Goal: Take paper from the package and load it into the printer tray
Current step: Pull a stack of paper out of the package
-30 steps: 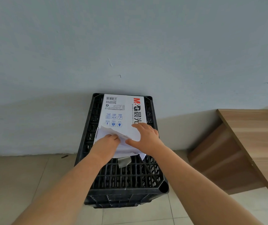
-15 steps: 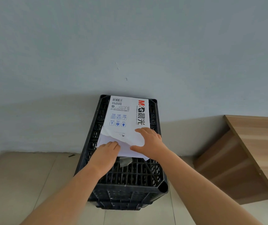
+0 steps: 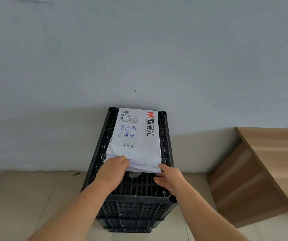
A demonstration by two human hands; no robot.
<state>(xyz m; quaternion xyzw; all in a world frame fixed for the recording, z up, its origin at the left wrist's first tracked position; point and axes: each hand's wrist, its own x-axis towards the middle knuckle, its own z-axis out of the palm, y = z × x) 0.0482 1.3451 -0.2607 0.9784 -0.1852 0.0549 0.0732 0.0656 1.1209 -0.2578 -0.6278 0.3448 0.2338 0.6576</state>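
Note:
A white paper package (image 3: 138,136) with red and black print lies flat on top of a black plastic crate (image 3: 164,150) by the wall. Its near end is torn open, and white sheets (image 3: 143,167) stick out from under the wrapper flap. My left hand (image 3: 112,171) reaches into that open end at the left, fingers tucked among the sheets. At the package's near right corner my right hand (image 3: 168,176) has its fingers spread and fingertips touching the sheet edges. No printer is in view.
The crate stands on a beige tiled floor (image 3: 26,197) against a pale blue-grey wall (image 3: 139,49). A wooden desk (image 3: 279,153) with a slanted side panel is at the right. A small grey scrap (image 3: 134,174) lies on the crate below the package.
My right hand has slid off the top of the wrapper to the package's near right corner. The left hand has stayed in the torn end, and more sheet edges show.

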